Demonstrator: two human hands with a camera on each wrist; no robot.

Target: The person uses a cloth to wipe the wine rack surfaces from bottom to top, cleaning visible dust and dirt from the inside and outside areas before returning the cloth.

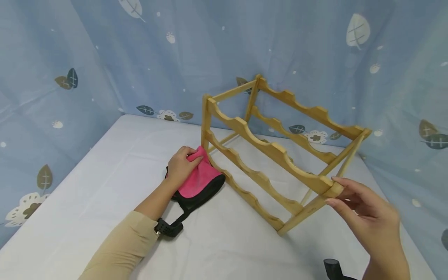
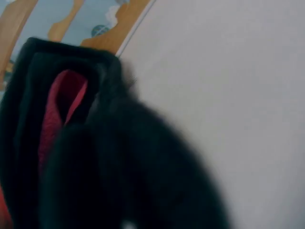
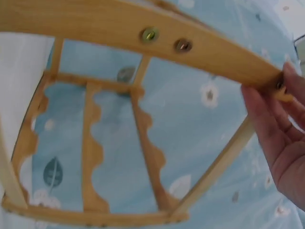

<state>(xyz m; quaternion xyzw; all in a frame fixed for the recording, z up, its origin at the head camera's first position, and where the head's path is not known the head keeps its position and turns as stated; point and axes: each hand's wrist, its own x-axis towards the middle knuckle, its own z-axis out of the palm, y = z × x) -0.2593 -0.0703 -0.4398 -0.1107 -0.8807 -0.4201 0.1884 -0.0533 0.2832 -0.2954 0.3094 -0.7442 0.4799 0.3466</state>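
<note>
A wooden rack point(image 1: 259, 177) with scalloped rails stands on the white table in the head view. My right hand point(image 1: 372, 214) pinches its near right top corner between thumb and fingers. The right wrist view shows the same hand point(image 3: 288, 138) at the end of a wooden bar point(image 3: 209, 62) with screw heads in it. At the rack's left post, my left hand point(image 1: 182, 165) grips a pink cloth point(image 1: 199, 181) with a wide black border, bunched under the fingers. In the left wrist view the dark border point(image 2: 71, 47) and a pink fold point(image 2: 50, 129) fill the left side, hiding the hand.
The white table point(image 1: 105, 175) meets a blue leaf-print curtain point(image 1: 157, 58) behind and at both sides. A black wrist camera point(image 1: 169, 228) hangs by the left sleeve point(image 1: 120, 247). Another black device point(image 1: 332, 268) shows at the bottom edge near the right wrist.
</note>
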